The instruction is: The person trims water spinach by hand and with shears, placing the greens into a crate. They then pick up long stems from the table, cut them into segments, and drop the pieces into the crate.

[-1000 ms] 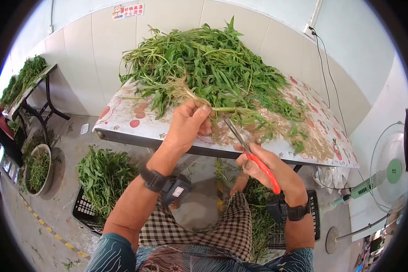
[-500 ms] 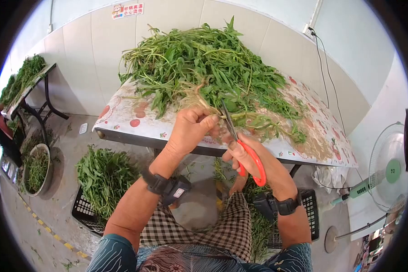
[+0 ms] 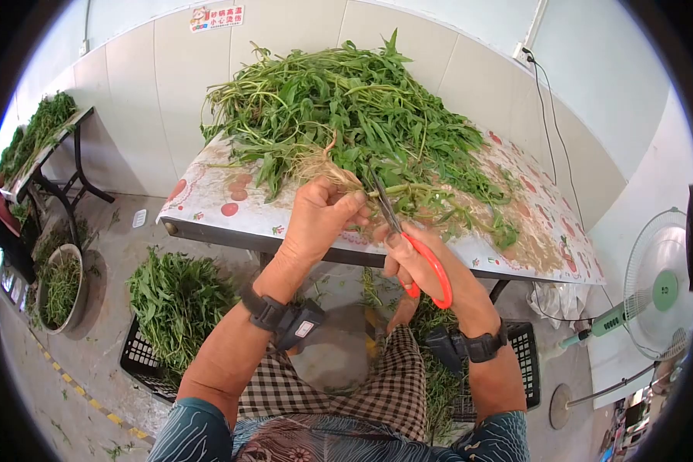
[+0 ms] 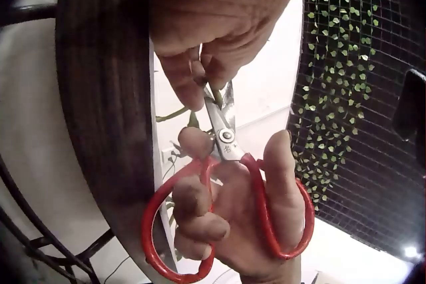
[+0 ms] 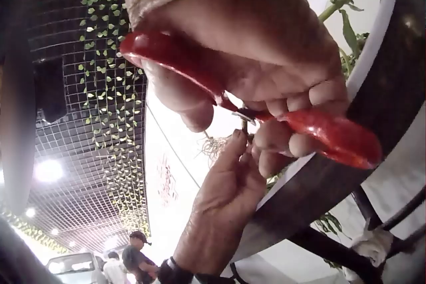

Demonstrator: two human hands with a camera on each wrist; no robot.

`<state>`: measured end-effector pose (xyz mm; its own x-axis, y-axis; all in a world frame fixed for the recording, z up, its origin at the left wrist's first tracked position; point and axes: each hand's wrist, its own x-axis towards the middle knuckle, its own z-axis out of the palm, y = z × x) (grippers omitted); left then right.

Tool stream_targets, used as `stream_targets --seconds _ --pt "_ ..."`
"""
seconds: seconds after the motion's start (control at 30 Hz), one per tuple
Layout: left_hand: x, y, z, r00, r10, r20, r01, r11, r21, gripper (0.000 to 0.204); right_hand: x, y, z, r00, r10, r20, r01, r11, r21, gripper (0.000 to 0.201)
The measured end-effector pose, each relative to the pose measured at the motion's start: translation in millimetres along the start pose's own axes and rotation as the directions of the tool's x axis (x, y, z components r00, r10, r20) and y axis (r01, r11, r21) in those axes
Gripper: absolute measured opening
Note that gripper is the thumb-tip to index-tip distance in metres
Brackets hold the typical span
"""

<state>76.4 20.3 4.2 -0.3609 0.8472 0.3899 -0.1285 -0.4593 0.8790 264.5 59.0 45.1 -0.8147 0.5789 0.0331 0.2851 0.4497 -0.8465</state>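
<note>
My left hand [image 3: 322, 219] pinches a plant between thumb and fingers, close to its pale stringy roots [image 3: 313, 165]. From there the green stem [image 3: 412, 189] runs right, over the front of the table. My right hand [image 3: 427, 258] holds scissors [image 3: 441, 279] with red handles, fingers and thumb through the loops. Right beside the left fingertips, the metal blades cross the stem. The left wrist view shows the scissors [image 4: 226, 136] with blades parted around a bit of stem at the left fingertips. In the right wrist view, the right hand [image 5: 259, 51] covers most of the blades.
A large heap of leafy plants [image 3: 339, 100] covers the back of the table [image 3: 200, 200]. Below stand a black crate [image 3: 140, 358] of greens on the left and another crate [image 3: 525, 362] on the right. A fan [image 3: 662, 289] stands far right, a tub [image 3: 77, 308] far left.
My right hand has moved left and up, bringing the scissor blades from below the stem to across it. The roots in my left hand have shifted and tilted slightly.
</note>
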Motion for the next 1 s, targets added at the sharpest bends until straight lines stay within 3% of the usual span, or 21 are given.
stream_targets --seconds 0.2,0.27,0.3,0.4,0.47,0.57,0.7,0.73,0.83,0.93,1.0 --pt "-1 0 0 0.999 0.039 0.027 -0.040 0.999 0.022 0.011 2 4 1 0.998 -0.057 -0.030 0.058 0.998 0.022 0.043" --pt "0 2 -1 0.999 0.022 0.030 -0.023 0.999 0.047 0.012 -2 -4 1 0.999 0.001 -0.044 0.002 0.998 0.068 0.033" --pt "0 2 -1 1.000 0.009 0.017 -0.009 1.000 0.003 0.012 -4 -7 1 0.998 0.030 -0.051 -0.026 0.996 0.090 0.029" --pt "2 -3 -4 0.999 0.022 -0.041 -0.030 0.982 -0.184 0.012 -11 -2 2 0.998 -0.020 -0.064 0.027 0.993 0.116 0.050" --pt "5 -10 -6 0.989 0.096 -0.117 -0.133 0.919 -0.371 0.012 -21 11 -2 0.999 0.012 -0.040 -0.001 0.967 0.256 0.054" --pt "1 -8 -15 0.991 0.060 -0.121 -0.110 0.880 -0.462 0.014 -41 32 -10 1.000 0.008 0.016 -0.013 0.918 0.396 0.059" --pt "-12 0 -25 0.991 0.048 -0.122 -0.097 0.892 -0.441 0.016 -58 35 -12 0.989 -0.025 0.148 -0.032 0.929 0.369 0.080" --pt "-17 4 -26 0.991 0.055 -0.120 -0.101 0.901 -0.422 0.016 -62 29 -1 0.995 -0.088 0.044 0.056 0.872 0.487 0.086" --pt "-32 17 -37 0.991 0.108 -0.077 -0.129 0.919 -0.373 0.018 -60 31 6 0.993 -0.103 0.064 0.057 0.862 0.504 0.082" --pt "-55 30 -40 0.987 0.119 -0.103 -0.148 0.929 -0.340 0.020 -56 38 3 0.964 -0.061 0.259 -0.091 0.839 0.536 0.078" --pt "-65 36 -41 0.980 0.133 -0.150 -0.175 0.931 -0.319 0.022 -57 40 12 0.973 -0.102 0.205 -0.012 0.871 0.492 0.071"
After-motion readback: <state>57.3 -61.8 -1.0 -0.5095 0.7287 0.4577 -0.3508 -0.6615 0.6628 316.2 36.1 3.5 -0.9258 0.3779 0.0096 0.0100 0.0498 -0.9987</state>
